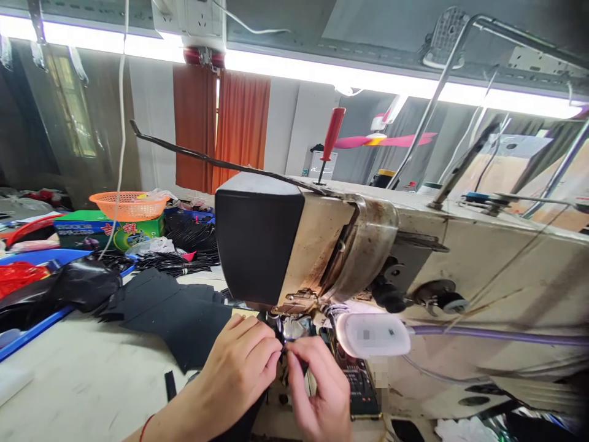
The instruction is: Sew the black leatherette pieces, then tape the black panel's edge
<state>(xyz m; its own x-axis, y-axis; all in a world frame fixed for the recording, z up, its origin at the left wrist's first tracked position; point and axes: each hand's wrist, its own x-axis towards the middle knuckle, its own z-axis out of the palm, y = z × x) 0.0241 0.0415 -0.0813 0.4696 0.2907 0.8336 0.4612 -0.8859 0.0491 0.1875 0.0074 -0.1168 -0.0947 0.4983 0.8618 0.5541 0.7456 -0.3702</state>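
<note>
Under the head of a worn cream sewing machine, my two hands meet close to the needle area. My left hand is closed, fingers curled and thumb pressed against them. Just to its right, my right hand pinches with thumb and forefinger, its tips almost touching the left ones. A small dark bit shows at the fingertips, but what they hold is mostly hidden. Flat black fabric pieces lie on the table left of my left hand. A lit white lamp hangs right of my right hand.
A blue tray with black and red bags stands at the left. Behind it, an orange basket rests on a green box, beside bundled black strips. A red screwdriver stands upright on the machine; a black rod sticks out leftward.
</note>
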